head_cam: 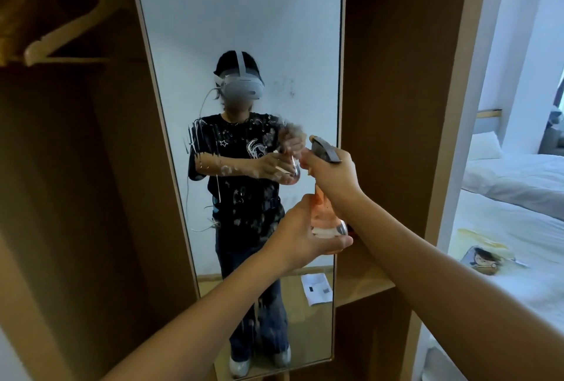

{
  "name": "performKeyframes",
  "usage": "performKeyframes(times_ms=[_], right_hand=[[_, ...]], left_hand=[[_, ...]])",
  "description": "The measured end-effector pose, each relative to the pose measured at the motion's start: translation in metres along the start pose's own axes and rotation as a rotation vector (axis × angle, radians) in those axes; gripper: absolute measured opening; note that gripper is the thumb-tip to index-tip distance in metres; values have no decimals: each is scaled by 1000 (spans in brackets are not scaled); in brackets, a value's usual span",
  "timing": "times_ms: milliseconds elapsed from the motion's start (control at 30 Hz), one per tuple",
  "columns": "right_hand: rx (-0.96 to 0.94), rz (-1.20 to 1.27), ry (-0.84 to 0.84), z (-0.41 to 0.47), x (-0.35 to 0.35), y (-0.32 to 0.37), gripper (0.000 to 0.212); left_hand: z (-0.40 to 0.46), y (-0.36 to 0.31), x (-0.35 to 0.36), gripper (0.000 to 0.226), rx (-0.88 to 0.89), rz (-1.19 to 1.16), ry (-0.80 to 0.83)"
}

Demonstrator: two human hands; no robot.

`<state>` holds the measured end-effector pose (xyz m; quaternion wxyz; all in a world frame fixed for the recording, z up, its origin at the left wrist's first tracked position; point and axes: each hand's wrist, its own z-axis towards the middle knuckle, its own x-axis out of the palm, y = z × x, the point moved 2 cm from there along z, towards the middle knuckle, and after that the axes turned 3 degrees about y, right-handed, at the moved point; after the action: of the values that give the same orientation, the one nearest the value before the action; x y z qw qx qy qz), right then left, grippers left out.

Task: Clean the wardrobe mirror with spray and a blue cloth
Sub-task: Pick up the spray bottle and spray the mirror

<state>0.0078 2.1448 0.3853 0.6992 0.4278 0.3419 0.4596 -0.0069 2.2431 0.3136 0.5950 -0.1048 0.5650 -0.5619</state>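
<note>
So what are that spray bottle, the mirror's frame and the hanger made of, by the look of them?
The spray bottle looks like clear, orange-tinted plastic: liquid shows through its glossy wall, and its head is opaque grey, also probably plastic. The mirror's frame is a thin, pale, matte strip with shiny gold corner caps, perhaps painted metal or plastic. The hanger looks like pale, smooth wood, though the blur leaves that open.

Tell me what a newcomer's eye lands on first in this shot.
The tall mirror in the middle of the wooden wardrobe, its glass streaked with white spray drips around mid-height. In front of it, right of centre, a clear spray bottle of pinkish liquid: the left hand cups its base and the right hand grips the grey trigger head. A white bed shows at far right.
</note>
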Motion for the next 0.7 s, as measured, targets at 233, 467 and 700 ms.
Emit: performKeyframes(times_ms=[233,467,700], right_hand=[[-3,39,15,-5,26,-2,23],[15,51,45,-7,45,-5,24],[-2,51,122,-17,64,2,25]], left_hand=[[-17,5,-18,62,-16,9,-23],[-29,11,-28,61,-47,56,-41],[-41,22,-43,46,-52,22,-75]])
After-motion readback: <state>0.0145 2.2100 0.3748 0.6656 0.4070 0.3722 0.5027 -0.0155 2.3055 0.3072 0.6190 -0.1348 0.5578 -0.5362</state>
